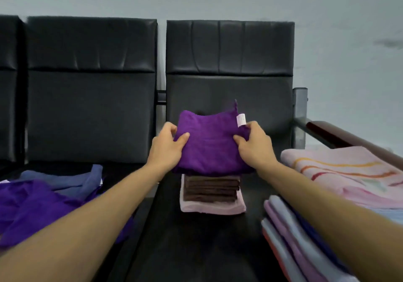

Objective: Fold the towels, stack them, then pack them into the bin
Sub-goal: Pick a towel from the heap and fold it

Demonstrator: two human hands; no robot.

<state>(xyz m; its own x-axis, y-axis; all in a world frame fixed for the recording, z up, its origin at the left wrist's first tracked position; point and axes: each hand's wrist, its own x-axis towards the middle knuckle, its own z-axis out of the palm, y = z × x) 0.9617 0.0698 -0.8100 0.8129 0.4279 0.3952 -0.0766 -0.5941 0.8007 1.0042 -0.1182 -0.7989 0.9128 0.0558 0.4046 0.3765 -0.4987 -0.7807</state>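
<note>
Well, left hand (166, 144), right hand (254, 142): fingers clamped on side edges of purple towel (209, 146) | towel hung over brown stack (210, 189) | black seat (207, 249) showed nearer.

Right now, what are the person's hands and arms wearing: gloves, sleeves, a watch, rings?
Nothing that shows. The left hand and the right hand are bare, without gloves. The left forearm and the right forearm are uncovered down to the frame's edge: no sleeve, watch, bracelet or ring is visible.

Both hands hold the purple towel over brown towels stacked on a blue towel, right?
Not blue: the head view shows the brown towels on a pink towel. The left hand and right hand do hold the purple towel over them.
</note>
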